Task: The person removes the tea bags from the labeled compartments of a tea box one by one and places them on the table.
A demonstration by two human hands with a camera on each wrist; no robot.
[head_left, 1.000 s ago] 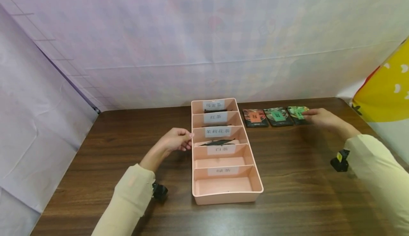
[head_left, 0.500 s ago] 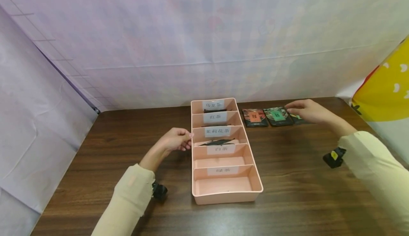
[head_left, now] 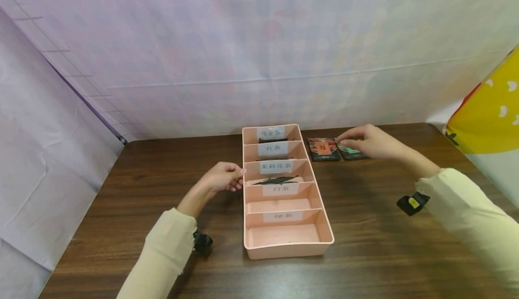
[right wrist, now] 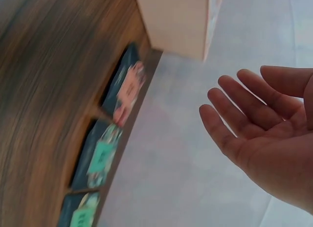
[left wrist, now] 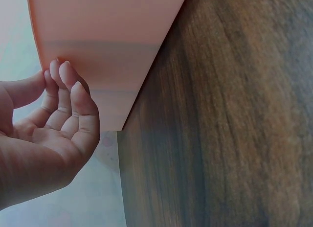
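Note:
A pink divided box with paper labels stands mid-table. My left hand holds its left rim, thumb at the edge and fingers bent against the outer wall. Dark tea sachets show in the three far compartments. Right of the box lies a row of sachets: one with an orange label, a green-labelled one, and another green-labelled sachet hidden in the head view. My right hand hovers above the green-labelled ones, holding nothing; its fingers are loosely bent and apart in the right wrist view.
The wooden table meets a pale cloth backdrop just behind the box and sachets. A yellow patterned cloth hangs at the right edge. Black wrist cameras hang under both sleeves.
My right hand has moved left along the row, from the far-right sachet to above the middle one. The left hand, the box and the visible sachets have stayed in place.

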